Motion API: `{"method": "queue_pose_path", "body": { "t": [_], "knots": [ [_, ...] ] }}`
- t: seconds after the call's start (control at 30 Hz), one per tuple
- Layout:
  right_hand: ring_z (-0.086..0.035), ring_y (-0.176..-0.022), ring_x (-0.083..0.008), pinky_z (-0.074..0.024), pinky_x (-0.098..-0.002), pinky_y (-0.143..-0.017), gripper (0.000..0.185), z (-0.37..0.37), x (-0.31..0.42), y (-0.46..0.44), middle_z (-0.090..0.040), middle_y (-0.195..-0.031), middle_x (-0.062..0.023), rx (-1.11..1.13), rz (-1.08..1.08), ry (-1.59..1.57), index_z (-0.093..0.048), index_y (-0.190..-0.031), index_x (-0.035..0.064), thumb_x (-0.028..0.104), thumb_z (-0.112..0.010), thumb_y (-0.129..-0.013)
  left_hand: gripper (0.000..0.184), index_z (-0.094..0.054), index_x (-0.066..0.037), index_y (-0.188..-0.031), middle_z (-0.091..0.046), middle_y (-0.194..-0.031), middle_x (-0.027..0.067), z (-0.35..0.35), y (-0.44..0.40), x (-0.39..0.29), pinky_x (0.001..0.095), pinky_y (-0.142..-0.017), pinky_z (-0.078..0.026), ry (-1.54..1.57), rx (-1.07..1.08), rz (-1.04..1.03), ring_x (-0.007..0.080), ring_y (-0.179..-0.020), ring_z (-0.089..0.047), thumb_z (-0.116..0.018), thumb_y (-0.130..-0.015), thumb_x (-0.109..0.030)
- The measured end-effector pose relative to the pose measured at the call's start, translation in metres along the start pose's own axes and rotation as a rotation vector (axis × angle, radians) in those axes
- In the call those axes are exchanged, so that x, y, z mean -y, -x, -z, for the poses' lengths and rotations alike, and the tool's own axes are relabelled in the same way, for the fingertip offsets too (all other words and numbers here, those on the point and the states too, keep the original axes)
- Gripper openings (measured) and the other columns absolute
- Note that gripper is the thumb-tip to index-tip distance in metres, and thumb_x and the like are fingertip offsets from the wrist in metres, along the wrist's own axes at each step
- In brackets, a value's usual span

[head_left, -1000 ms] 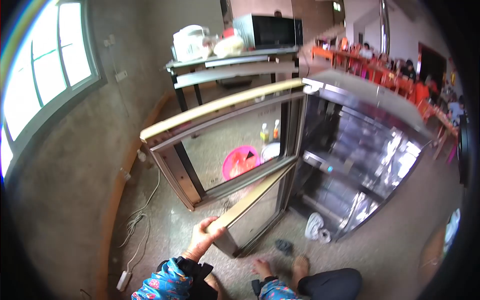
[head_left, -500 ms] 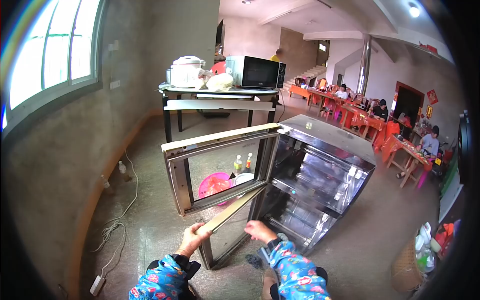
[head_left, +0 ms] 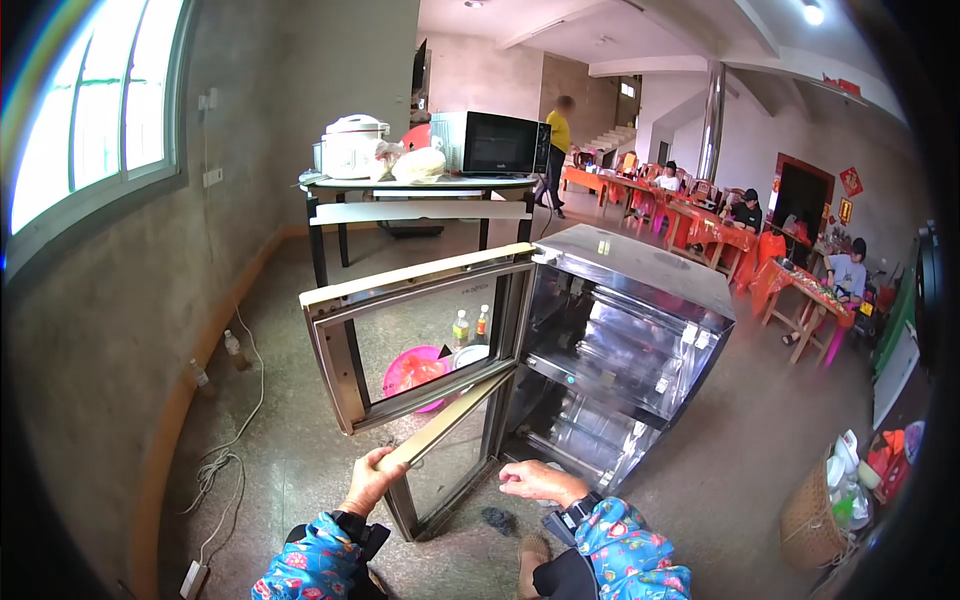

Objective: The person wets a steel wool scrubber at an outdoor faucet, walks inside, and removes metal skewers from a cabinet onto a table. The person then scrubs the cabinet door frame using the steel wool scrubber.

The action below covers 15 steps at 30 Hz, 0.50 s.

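My left hand (head_left: 371, 481) grips the top outer corner of the lower glass door (head_left: 455, 440), which stands swung out from a steel cabinet (head_left: 640, 285). My right hand (head_left: 540, 483) hangs in front of the cabinet's lower opening, its fingers curled, and what they hold, if anything, is too small to tell. Above the lower door, the upper glass door (head_left: 420, 272) is swung out too. Shiny metal walls and a middle divider show inside the cabinet. A dark scrunched cloth (head_left: 498, 519) lies on the floor below my right hand.
Behind the doors are a pink basin (head_left: 389, 378) and two bottles. A table (head_left: 420, 208) bears a rice cooker (head_left: 352, 147) and a microwave (head_left: 490, 146). A cable (head_left: 243, 440) runs along the left floor. People are at red-covered tables at the back right, near a wicker basket (head_left: 810, 515).
The view has tilted up. My right hand has risen from low near the floor and moved right, in front of the cabinet. My left hand has stayed on the lower door.
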State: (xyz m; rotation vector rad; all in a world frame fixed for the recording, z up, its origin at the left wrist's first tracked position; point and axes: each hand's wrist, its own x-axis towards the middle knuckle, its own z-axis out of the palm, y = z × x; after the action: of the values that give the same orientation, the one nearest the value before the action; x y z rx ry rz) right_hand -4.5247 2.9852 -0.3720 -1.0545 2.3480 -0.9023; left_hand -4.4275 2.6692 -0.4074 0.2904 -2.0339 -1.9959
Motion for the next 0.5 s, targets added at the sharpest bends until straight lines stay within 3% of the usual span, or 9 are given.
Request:
{"method": "queue_pose_path", "body": {
  "t": [0.03, 0.17, 0.5],
  "knots": [
    [-0.063, -0.083, -0.0271, -0.0486, -0.0371, -0.071, 0.033, 0.0, -0.001, 0.001, -0.065, -0.09, -0.0149, -0.012, 0.007, 0.021, -0.061, -0.102, 0.0011, 0.029, -0.062, -0.084, 0.049, -0.058, 0.004, -0.112, -0.064, -0.097, 0.0056, 0.001, -0.001, 0.003, 0.0264, -0.08, -0.049, -0.027, -0.012, -0.004, 0.0129, -0.087, -0.06, -0.078, -0.073, -0.017],
    [-0.06, -0.077, -0.0229, -0.0469, -0.036, -0.069, 0.034, 0.003, -0.003, 0.005, -0.063, -0.083, -0.0122, -0.011, 0.011, 0.065, -0.059, -0.104, 0.0027, 0.031, -0.061, -0.086, 0.047, -0.059, 0.003, -0.111, -0.064, -0.097, 0.0053, 0.001, 0.0, 0.0, 0.0263, -0.079, -0.05, -0.026, -0.022, -0.01, 0.0123, -0.086, -0.06, -0.079, -0.073, -0.017],
    [-0.062, -0.075, -0.0317, -0.047, -0.0409, -0.064, 0.031, -0.012, -0.027, -0.007, -0.063, -0.081, -0.017, 0.001, 0.125, 0.2, -0.058, -0.098, 0.0005, 0.027, -0.061, -0.083, 0.048, -0.058, 0.006, -0.112, -0.064, -0.098, 0.0074, 0.001, 0.001, -0.003, 0.0269, -0.08, -0.049, -0.039, -0.008, -0.033, 0.0137, -0.088, -0.06, -0.076, -0.074, -0.017]
  ]
}}
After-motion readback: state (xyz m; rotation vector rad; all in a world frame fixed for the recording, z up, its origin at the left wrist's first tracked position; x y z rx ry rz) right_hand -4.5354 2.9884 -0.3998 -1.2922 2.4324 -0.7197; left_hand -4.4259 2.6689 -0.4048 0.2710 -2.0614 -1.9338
